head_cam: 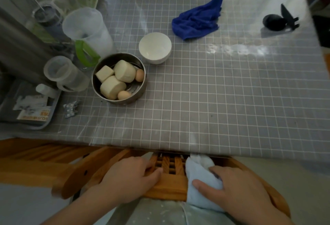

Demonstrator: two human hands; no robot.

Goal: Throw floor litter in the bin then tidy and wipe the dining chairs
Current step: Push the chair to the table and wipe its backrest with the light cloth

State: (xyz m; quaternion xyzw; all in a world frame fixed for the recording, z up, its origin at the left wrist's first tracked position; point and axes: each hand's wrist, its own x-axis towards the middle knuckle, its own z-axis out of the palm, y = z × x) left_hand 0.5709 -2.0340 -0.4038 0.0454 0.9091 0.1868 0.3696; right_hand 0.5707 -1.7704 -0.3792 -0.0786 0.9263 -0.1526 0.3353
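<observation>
The dining chair [167, 187] is of orange-brown wood with a lattice panel in its top rail; it stands pushed in at the near edge of the desk [232, 99], its back directly below the camera. The left hand [130, 180] rests on the top rail, fingers [151, 165] curled over the lattice, gripping the wood. The right hand [237, 187] presses a pale blue cloth [200, 176] against the rail just right of the lattice, fingers closed around the bunched fabric.

The desk carries a grey grid-patterned cover. On it, near the left: a metal pan [119, 78] holding white buns and two brown eggs, with a white bowl [155, 47] just beside it. A crumpled dark blue cloth [196, 21] lies further back. A black object [278, 21] sits at the far right corner. Clear plastic jugs [85, 28] and a grey tray [30, 106] occupy the left edge.
</observation>
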